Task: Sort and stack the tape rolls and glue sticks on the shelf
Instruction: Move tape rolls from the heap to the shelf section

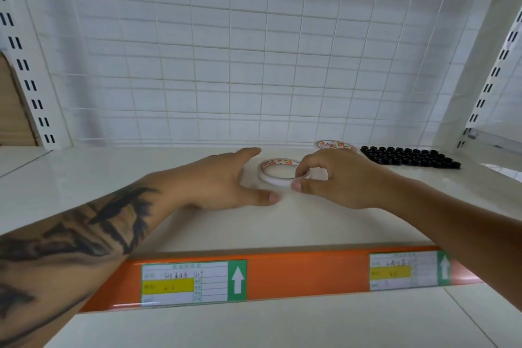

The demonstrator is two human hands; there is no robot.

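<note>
- right hand [343, 178] pinches the near rim of a flat-lying tape roll [278, 172] on the shelf [324, 226]; thumb [299, 186] outside the rim, forefinger hooked into the core hole, other fingers curled loosely
- left hand [226, 181] rests open on the shelf just left of the roll, fingers straight and pointing toward the back, thumb tip near the roll's front edge; cannot say if the palm side touches the roll
- roll lies between the two hands, hole axis vertical; right hand has the hold, left only flanks it
- second tape roll [334, 145] lies flat behind the right hand near the back grid, partly hidden, apart from the first
- black glue-stick block [409, 159] sits right of that, caps up, packed in rows
- likely next: lift the held roll back and right onto the second one; path goes over the right hand's own side, short hop
- open shelf to the left and front; wire grid back panel [254, 65] close behind the stack spot; orange price rail [296, 271] marks the front edge
</note>
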